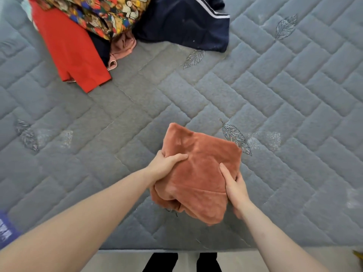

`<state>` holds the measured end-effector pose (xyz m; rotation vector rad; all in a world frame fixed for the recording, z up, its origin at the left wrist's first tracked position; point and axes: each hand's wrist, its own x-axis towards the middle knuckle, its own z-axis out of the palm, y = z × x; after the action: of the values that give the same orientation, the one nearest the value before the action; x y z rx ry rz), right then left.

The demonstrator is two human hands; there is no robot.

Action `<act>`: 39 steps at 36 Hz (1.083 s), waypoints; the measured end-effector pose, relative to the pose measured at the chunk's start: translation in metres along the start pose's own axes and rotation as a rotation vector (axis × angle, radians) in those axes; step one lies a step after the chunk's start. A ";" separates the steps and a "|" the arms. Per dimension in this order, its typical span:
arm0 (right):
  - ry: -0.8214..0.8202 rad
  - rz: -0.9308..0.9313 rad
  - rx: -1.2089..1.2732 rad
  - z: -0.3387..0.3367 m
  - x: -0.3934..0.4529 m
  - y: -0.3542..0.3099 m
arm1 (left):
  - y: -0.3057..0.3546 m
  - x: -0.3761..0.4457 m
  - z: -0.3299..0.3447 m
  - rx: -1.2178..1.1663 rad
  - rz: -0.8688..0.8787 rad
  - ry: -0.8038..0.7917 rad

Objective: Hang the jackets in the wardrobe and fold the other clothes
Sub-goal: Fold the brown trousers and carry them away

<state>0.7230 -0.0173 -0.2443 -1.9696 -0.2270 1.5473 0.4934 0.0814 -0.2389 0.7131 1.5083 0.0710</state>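
Note:
A folded rust-orange fleece garment (pixel 198 173) is held just above the near part of the grey quilted mattress (pixel 255 91). My left hand (pixel 164 166) grips its left edge, thumb lying on top. My right hand (pixel 234 188) grips its right edge, thumb on top and fingers underneath. At the far left of the bed lies a heap of clothes: a red garment (pixel 72 50), a colourful patterned garment (pixel 102 14), a pink piece (pixel 122 49) and a navy garment with white stripes (pixel 186 22).
The mattress's front edge (pixel 176 249) runs along the bottom, with pale floor and my dark-clothed legs (pixel 182 262) below it. A purple item (pixel 6 228) shows at the lower left edge.

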 end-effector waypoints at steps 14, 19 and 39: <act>-0.145 0.039 0.100 -0.084 -0.224 -0.039 | 0.039 -0.259 0.027 0.168 0.053 -0.029; -0.122 -0.089 0.113 -0.156 -0.300 -0.054 | 0.069 -0.343 0.072 0.201 0.126 -0.019; 0.239 -0.374 0.600 -0.330 -0.490 0.008 | 0.127 -0.483 0.268 0.272 -0.002 -0.857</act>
<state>0.8797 -0.3814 0.1939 -1.5073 -0.0199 0.9806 0.7389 -0.1450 0.2189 0.8154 0.6959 -0.4044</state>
